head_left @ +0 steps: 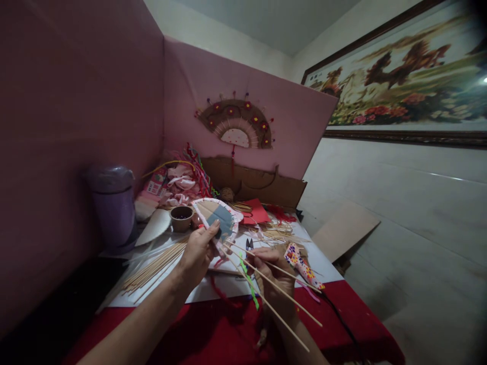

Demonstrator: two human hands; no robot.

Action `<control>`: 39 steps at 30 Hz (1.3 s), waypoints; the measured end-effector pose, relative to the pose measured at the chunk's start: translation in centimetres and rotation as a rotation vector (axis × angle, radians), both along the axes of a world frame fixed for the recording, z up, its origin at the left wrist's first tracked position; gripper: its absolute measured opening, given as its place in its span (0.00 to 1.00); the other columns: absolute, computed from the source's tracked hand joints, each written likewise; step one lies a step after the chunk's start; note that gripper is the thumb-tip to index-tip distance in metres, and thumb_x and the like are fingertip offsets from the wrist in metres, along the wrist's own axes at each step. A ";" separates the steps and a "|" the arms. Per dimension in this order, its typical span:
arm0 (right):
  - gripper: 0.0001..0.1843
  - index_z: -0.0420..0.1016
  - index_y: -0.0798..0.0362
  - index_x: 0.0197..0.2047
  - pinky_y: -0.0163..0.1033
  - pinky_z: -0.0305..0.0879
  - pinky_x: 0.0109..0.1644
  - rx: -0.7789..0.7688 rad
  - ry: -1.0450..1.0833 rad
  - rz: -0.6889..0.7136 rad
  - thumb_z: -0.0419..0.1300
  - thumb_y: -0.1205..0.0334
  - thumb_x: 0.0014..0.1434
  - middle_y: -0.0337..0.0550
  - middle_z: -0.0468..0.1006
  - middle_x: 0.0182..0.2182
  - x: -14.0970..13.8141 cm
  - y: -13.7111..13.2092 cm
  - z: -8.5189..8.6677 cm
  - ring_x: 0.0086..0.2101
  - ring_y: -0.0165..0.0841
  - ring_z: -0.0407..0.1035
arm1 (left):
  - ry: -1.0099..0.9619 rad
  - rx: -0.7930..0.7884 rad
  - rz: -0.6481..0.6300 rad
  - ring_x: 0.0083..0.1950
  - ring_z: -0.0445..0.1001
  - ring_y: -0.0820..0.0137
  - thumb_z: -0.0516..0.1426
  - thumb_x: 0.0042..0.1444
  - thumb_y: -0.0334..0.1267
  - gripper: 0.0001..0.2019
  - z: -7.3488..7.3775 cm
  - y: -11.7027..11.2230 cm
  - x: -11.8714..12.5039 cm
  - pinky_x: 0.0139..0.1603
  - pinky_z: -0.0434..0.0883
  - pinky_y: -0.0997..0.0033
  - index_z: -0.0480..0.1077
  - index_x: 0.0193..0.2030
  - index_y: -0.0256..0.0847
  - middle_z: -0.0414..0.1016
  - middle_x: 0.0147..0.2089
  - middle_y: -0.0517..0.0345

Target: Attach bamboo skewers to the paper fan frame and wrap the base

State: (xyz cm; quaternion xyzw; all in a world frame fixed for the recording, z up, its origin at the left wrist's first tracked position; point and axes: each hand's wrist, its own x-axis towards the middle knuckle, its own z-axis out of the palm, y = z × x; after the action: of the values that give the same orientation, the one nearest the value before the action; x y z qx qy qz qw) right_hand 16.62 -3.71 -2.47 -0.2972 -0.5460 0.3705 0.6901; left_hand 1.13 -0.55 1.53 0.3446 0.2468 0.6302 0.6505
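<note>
My left hand grips a half-round cardboard piece, tan and blue-grey, edged with pale patterned cloth. Several thin wooden sticks run from its lower edge toward the lower right. My right hand is closed around one of these sticks, its fingers bent near the piece; the exact grip is partly hidden. Just beyond the right fingertips show the dark blades of small snips. A bright green strip hangs beside the right hand. To its right lies a flower-patterned glue gun with a black cord.
Loose sticks lie left on white paper. Behind are a brown cup, pink cloth and yarn, and red paper. A purple bin stands left. A decorated fan hangs on the pink board. Red cloth covers the front edge.
</note>
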 end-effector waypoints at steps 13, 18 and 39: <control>0.02 0.74 0.47 0.30 0.40 0.70 0.26 0.006 0.004 0.013 0.61 0.60 0.52 0.41 0.76 0.32 0.0 0.6 -0.4 0.27 0.34 0.71 | 0.028 -0.016 0.052 0.22 0.68 0.76 0.65 0.39 0.34 0.10 0.5 -0.2 0.2 0.21 0.70 0.76 0.69 0.27 0.33 0.71 0.24 0.60; 0.02 0.74 0.50 0.33 0.35 0.68 0.29 0.010 -0.017 0.049 0.61 0.63 0.53 0.39 0.75 0.32 0.1 1.3 -0.3 0.29 0.31 0.71 | 0.009 -0.070 0.117 0.18 0.65 0.75 0.63 0.40 0.33 0.10 0.0 0.4 0.0 0.22 0.72 0.71 0.64 0.22 0.36 0.63 0.16 0.66; 0.04 0.73 0.53 0.31 0.34 0.65 0.29 -0.024 -0.020 0.087 0.62 0.62 0.53 0.38 0.74 0.30 0.1 1.6 0.2 0.25 0.27 0.69 | 0.048 -0.064 0.085 0.22 0.70 0.72 0.62 0.41 0.34 0.08 -0.8 0.7 -0.1 0.25 0.71 0.71 0.67 0.23 0.35 0.70 0.20 0.60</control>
State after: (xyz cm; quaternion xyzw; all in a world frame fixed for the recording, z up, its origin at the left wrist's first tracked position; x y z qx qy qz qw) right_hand 16.75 -2.15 -2.28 -0.2853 -0.5605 0.4038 0.6644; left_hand 1.03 0.12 0.69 0.3279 0.2967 0.6406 0.6278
